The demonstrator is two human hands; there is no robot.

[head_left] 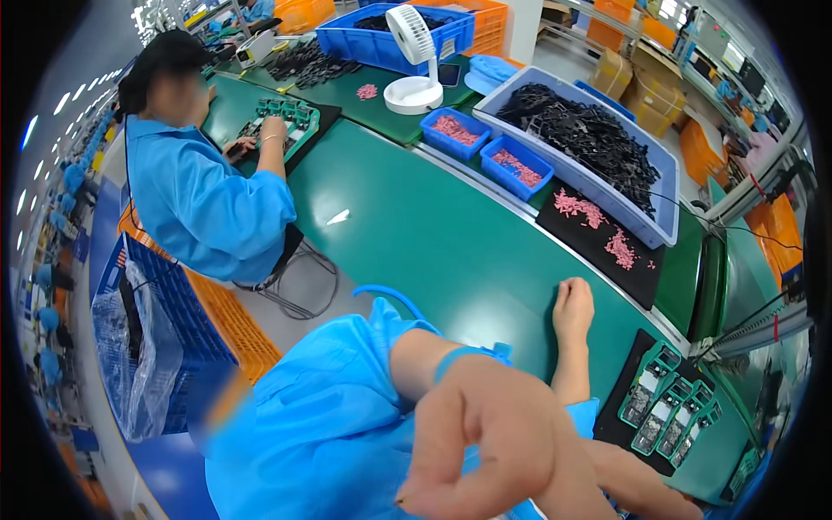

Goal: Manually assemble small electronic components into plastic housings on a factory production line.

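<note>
My left hand (494, 433) is raised close to the camera. Its thumb and a finger meet in a pinch at the lower left, a tiny dark speck at their tips, too small to name; other fingers stretch to the right. A blue strap (459, 358) circles that wrist. Over the green table (433, 251), my right hand (574, 305) is closed with its fingers curled in; whatever it may hold is hidden. Nearest to its right lies a black mat (624, 407) with several green frames (672, 403) carrying silver and dark parts.
Beyond my right hand, small pink pieces (579, 210) lie on another black mat, beside two blue trays (517, 166) of pink pieces and a large bin (667, 227) of black parts. A white fan (414, 94) stands further back. On the left, a co-worker (204, 182) handles green frames.
</note>
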